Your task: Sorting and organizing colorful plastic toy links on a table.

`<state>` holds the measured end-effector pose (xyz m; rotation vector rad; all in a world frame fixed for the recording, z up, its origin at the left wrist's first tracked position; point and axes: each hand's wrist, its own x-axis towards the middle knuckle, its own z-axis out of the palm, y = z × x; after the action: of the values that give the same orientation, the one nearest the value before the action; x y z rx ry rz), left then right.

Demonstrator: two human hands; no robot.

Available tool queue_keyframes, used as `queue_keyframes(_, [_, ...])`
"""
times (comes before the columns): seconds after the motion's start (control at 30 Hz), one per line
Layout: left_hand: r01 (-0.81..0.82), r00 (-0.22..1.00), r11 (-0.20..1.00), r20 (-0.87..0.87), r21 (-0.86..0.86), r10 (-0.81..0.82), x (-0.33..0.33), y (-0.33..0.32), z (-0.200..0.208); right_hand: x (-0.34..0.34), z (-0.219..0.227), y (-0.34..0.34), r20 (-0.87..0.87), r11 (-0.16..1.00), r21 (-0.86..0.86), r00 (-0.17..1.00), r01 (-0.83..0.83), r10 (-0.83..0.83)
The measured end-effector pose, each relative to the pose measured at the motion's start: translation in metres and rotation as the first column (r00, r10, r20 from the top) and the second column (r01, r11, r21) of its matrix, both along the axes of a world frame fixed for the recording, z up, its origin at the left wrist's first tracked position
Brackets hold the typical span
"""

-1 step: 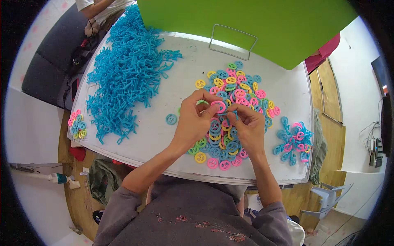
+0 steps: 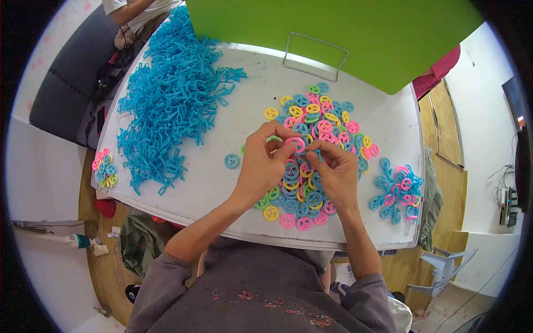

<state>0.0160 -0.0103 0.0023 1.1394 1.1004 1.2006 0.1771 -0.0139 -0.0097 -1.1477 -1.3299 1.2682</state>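
Above a heap of small plastic wheels (image 2: 291,205), my two hands almost meet. My left hand (image 2: 263,161) pinches a pink wheel (image 2: 296,145) between thumb and fingers. Close beside it, my right hand (image 2: 337,171) grips a small blue plastic piece (image 2: 318,157) with closed fingertips; most of that piece is hidden by the fingers. Whether the wheel and the blue piece touch, I cannot tell. The heap mixes pink, yellow, green and blue wheels and spreads under and around both hands.
A big pile of blue plastic clip-like pieces (image 2: 166,94) covers the table's left side. Assembled blue pieces with wheels (image 2: 397,191) lie at the right edge, a few wheels (image 2: 104,168) at the left edge. Behind stands a green panel (image 2: 333,33) with a wire frame (image 2: 315,55). Another person's arm (image 2: 129,12) shows far left.
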Motion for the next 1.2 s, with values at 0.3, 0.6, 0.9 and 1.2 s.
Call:
queue_keyframes(0.3, [-0.069, 0.995, 0.99, 0.075, 0.122, 0.06, 0.007, -0.005, 0.0, -0.005, 0.004, -0.001, -0.066, 0.985, 0.014, 0.983, 0.171, -0.17])
queue_keyframes(0.6, [-0.059, 0.994, 0.987, 0.103, 0.149, 0.044, 0.011, -0.006, 0.006, -0.006, -0.004, -0.002, 0.173, 0.907, 0.364, 0.942, 0.212, -0.289])
queue_keyframes(0.9, [-0.113, 0.959, 0.988, 0.273, 0.105, 0.081, 0.023, -0.013, 0.0, -0.012, 0.008, -0.004, 0.191, 0.938, 0.167, 0.924, 0.302, -0.332])
queue_keyframes(1.2, [-0.224, 0.966, 0.952, 0.178, 0.21, 0.188, 0.023, -0.011, 0.0, -0.023, 0.007, -0.008, 0.106, 0.913, 0.221, 0.922, 0.343, -0.372])
